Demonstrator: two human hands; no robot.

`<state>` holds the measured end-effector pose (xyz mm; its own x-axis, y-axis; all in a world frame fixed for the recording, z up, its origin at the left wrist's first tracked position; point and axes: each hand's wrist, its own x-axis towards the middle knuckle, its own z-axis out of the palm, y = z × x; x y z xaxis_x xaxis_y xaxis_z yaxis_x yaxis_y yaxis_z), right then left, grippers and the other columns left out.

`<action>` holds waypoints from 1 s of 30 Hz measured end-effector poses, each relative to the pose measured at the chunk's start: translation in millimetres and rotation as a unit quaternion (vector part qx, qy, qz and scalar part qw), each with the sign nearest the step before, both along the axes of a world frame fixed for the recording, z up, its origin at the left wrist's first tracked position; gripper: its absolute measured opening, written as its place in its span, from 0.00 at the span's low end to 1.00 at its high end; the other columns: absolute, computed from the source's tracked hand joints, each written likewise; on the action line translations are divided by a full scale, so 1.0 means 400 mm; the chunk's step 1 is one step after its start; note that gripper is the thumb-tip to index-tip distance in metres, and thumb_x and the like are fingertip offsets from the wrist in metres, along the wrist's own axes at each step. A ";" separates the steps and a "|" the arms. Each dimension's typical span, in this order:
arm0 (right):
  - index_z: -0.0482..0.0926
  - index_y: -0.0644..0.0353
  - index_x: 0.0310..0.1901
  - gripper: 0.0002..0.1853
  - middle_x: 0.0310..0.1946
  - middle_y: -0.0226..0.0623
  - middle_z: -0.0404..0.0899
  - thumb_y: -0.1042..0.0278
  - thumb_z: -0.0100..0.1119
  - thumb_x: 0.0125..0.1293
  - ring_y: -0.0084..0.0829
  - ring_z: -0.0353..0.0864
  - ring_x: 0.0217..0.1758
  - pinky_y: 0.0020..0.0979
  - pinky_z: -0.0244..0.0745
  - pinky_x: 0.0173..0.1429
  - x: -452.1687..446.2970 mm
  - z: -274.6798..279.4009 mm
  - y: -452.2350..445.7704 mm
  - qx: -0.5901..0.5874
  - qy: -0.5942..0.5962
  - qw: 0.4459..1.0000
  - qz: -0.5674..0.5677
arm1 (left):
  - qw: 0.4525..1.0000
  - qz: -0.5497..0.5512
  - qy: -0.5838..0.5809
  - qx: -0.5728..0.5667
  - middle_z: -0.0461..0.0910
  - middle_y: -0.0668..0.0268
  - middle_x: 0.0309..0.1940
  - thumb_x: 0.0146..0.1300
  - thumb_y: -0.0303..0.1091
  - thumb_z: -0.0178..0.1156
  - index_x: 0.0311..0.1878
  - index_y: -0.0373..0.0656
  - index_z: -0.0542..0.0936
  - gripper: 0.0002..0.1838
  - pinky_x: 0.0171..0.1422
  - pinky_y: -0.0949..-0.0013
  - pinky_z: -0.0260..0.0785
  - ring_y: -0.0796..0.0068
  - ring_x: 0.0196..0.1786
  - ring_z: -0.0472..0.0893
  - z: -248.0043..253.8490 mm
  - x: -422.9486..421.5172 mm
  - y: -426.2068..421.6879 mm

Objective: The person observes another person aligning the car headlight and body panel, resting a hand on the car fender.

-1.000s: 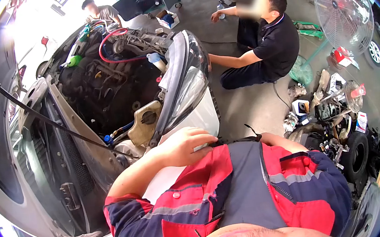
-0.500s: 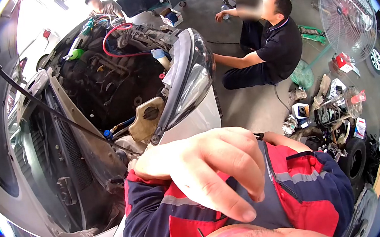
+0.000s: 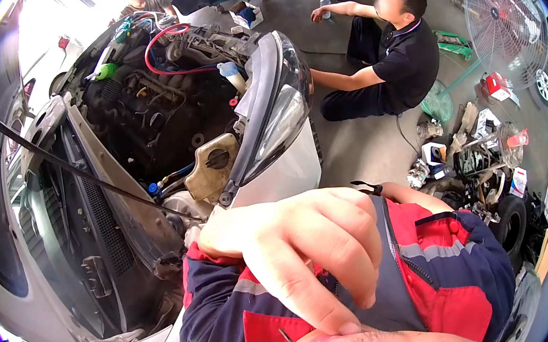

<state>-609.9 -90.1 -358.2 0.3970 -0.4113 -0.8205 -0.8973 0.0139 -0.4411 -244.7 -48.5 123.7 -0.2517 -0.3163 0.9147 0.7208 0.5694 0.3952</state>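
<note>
My left hand (image 3: 310, 251) is raised close in front of my chest, its back toward the camera. Its fingers are loosely bent and apart, with nothing visible in them. One fingertip touches my face around the mouth, at the bottom edge of the view. Of my right arm, the bare forearm (image 3: 415, 197) shows, with a black strap (image 3: 367, 188) at the wrist. The right hand itself is hidden behind the left. Both arms come out of a red and navy work jacket (image 3: 446, 286).
Left is a car with its engine bay (image 3: 152, 110) exposed, a red hose (image 3: 152, 60) and a stained plastic reservoir (image 3: 213, 168). A co-worker (image 3: 396, 56) sits low beyond the headlight; another person (image 3: 146, 2) is behind the car. A fan (image 3: 507, 19), car parts and a tyre (image 3: 512, 228) stand right.
My left hand has moved slightly down, and its fingertip now meets my face. More of the strap on my right wrist shows. The view has shifted a little.
</note>
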 end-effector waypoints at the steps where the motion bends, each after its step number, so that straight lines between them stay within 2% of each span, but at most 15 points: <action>1: 0.87 0.61 0.43 0.20 0.38 0.42 0.87 0.51 0.63 0.63 0.36 0.82 0.37 0.43 0.76 0.41 0.001 0.007 0.000 0.004 0.000 1.000 -0.003 | 1.000 -0.002 -0.004 -0.001 0.87 0.59 0.37 0.68 0.31 0.66 0.46 0.49 0.86 0.06 0.36 0.64 0.64 0.65 0.35 0.83 0.003 0.005 -0.001; 7: 0.86 0.61 0.43 0.20 0.38 0.43 0.87 0.51 0.63 0.63 0.35 0.82 0.37 0.43 0.76 0.41 0.007 0.044 0.003 0.019 -0.002 1.000 -0.015 | 0.998 0.040 -0.032 -0.027 0.86 0.57 0.36 0.64 0.31 0.67 0.44 0.46 0.85 0.07 0.36 0.64 0.65 0.64 0.35 0.84 0.016 0.019 -0.009; 10: 0.86 0.61 0.43 0.20 0.38 0.43 0.87 0.51 0.64 0.63 0.35 0.82 0.37 0.43 0.76 0.41 0.011 0.065 0.003 0.027 -0.003 0.999 -0.024 | 0.996 0.074 -0.030 -0.032 0.86 0.56 0.36 0.66 0.32 0.65 0.44 0.45 0.84 0.06 0.37 0.64 0.65 0.64 0.35 0.84 0.016 0.011 0.000; 16: 0.86 0.62 0.44 0.20 0.39 0.43 0.87 0.52 0.64 0.62 0.35 0.81 0.37 0.43 0.76 0.41 0.020 0.113 0.004 0.039 -0.010 0.998 -0.042 | 0.995 0.070 -0.068 -0.011 0.86 0.56 0.35 0.69 0.29 0.59 0.44 0.42 0.79 0.04 0.38 0.63 0.66 0.62 0.34 0.84 0.024 0.019 -0.002; 19: 0.86 0.62 0.44 0.20 0.39 0.44 0.87 0.52 0.64 0.62 0.35 0.81 0.37 0.43 0.76 0.42 0.024 0.132 0.004 0.042 -0.015 0.998 -0.052 | 0.999 0.013 0.022 0.032 0.86 0.56 0.35 0.71 0.28 0.55 0.43 0.42 0.75 0.02 0.39 0.62 0.66 0.62 0.34 0.83 0.010 0.014 0.004; 20: 0.86 0.62 0.44 0.20 0.39 0.44 0.87 0.52 0.64 0.62 0.35 0.81 0.37 0.43 0.76 0.42 0.023 0.134 0.006 0.042 -0.016 0.998 -0.052 | 0.999 -0.038 0.016 0.017 0.86 0.56 0.34 0.72 0.28 0.52 0.42 0.44 0.74 0.02 0.40 0.62 0.67 0.62 0.33 0.83 0.025 0.034 -0.007; 23: 0.86 0.62 0.44 0.20 0.39 0.44 0.87 0.52 0.64 0.62 0.35 0.81 0.37 0.43 0.76 0.42 0.016 0.135 0.007 0.047 -0.018 0.997 -0.058 | 0.995 -0.085 0.051 0.033 0.86 0.63 0.34 0.73 0.28 0.50 0.40 0.46 0.74 0.04 0.41 0.63 0.67 0.67 0.33 0.84 0.053 0.067 0.009; 25: 0.86 0.62 0.44 0.20 0.39 0.44 0.87 0.52 0.64 0.62 0.35 0.81 0.37 0.43 0.76 0.42 0.015 0.137 0.004 0.046 -0.022 0.997 -0.059 | 0.993 -0.091 0.069 0.011 0.85 0.66 0.36 0.72 0.28 0.51 0.39 0.47 0.75 0.05 0.41 0.62 0.68 0.69 0.35 0.84 0.058 0.079 0.017; 27: 0.86 0.62 0.44 0.20 0.39 0.44 0.87 0.52 0.64 0.62 0.35 0.81 0.37 0.44 0.76 0.42 0.017 0.140 -0.003 0.044 -0.025 0.997 -0.060 | 0.991 -0.082 0.107 -0.006 0.86 0.63 0.39 0.70 0.27 0.56 0.34 0.47 0.77 0.06 0.40 0.59 0.69 0.63 0.37 0.84 0.054 0.076 0.023; 30: 0.86 0.62 0.44 0.20 0.39 0.44 0.88 0.52 0.64 0.62 0.35 0.81 0.37 0.44 0.76 0.42 0.025 0.158 -0.006 0.050 -0.028 0.995 -0.080 | 0.993 -0.044 0.108 -0.018 0.86 0.67 0.40 0.71 0.30 0.54 0.39 0.46 0.79 0.05 0.42 0.61 0.70 0.70 0.40 0.85 0.052 0.072 0.027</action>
